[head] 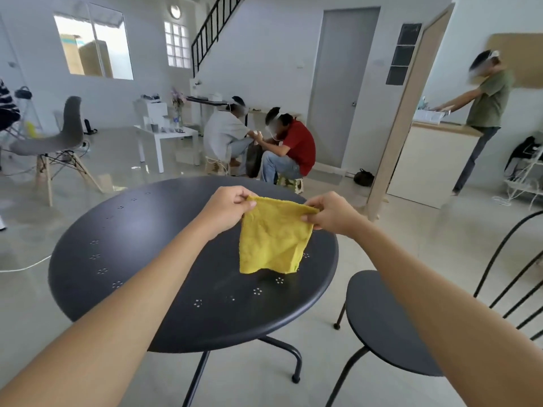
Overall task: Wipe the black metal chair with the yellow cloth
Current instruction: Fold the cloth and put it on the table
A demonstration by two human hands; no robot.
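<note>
Both hands up over the round black table (123, 259), arms stretched fwd. Left hand (226, 208) pinches the top-left corner of the cloth (271, 239), thumb and fingers clamped on the edge. Right hand (332, 212) pinches the top-right corner the same way. Top edge of the cloth pulled roughly straight btwn the two hands.

Cloth: yellow, terry-like, hangs down in a loose taper over the table's middle. Lower corners near or just touching the tabletop; can't tell which. Small shadow on the table under it.

Table: dark metal top w/ a ring of small punched flower holes, thin tube legs below.

Chair (385, 324): black metal, just beside the table on its right. Round seat close to the table rim, not touching it as far as seen. Curved wire back rises at far right, partly cut off by the frame edge. Neither hand nor cloth touches the chair.

Beyond the table: two persons (279, 142) seated low, facing each other. Further right of the table, one person (484, 110) stands at a counter. Left of the table, well apart, a grey shell chair (55, 139) on wood legs.
</note>
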